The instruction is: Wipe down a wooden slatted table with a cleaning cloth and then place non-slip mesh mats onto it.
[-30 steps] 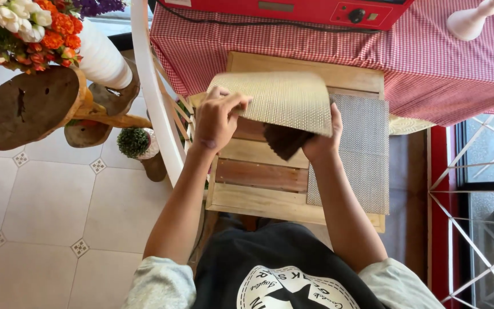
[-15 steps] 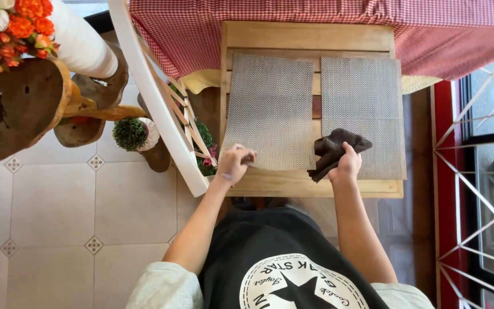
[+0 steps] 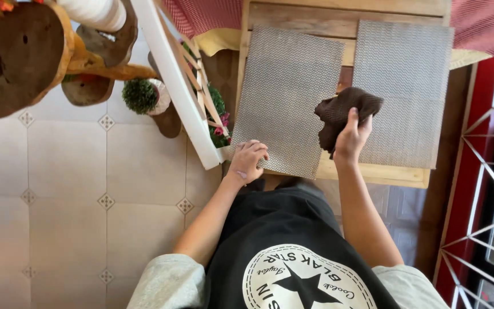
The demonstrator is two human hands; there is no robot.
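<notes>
CHANGE: left mat (image 3: 287, 97) lies flat, no longer lifted | LEFT: left hand (image 3: 248, 162) grip curled on that mat's near-left corner at the tabletop (image 3: 373, 173) near edge | RIGHT: right hand (image 3: 351, 137) grip closed on brown cloth (image 3: 344, 109), between the mats | HIDDEN: right mat (image 3: 407, 86) far edge cut off; left fingertips probably pinch, unclear.

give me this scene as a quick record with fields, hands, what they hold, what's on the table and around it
left hand: rests on the near left corner of the left grey woven mat
right hand: grips a dark brown cloth, held between the two mats
right grey woven mat: lies flat beside the left one
wooden table: slatted, bears both mats
red checked cloth: at the far edge
floor side: white wooden frame, small green potted plant, tree-slice stand
</notes>
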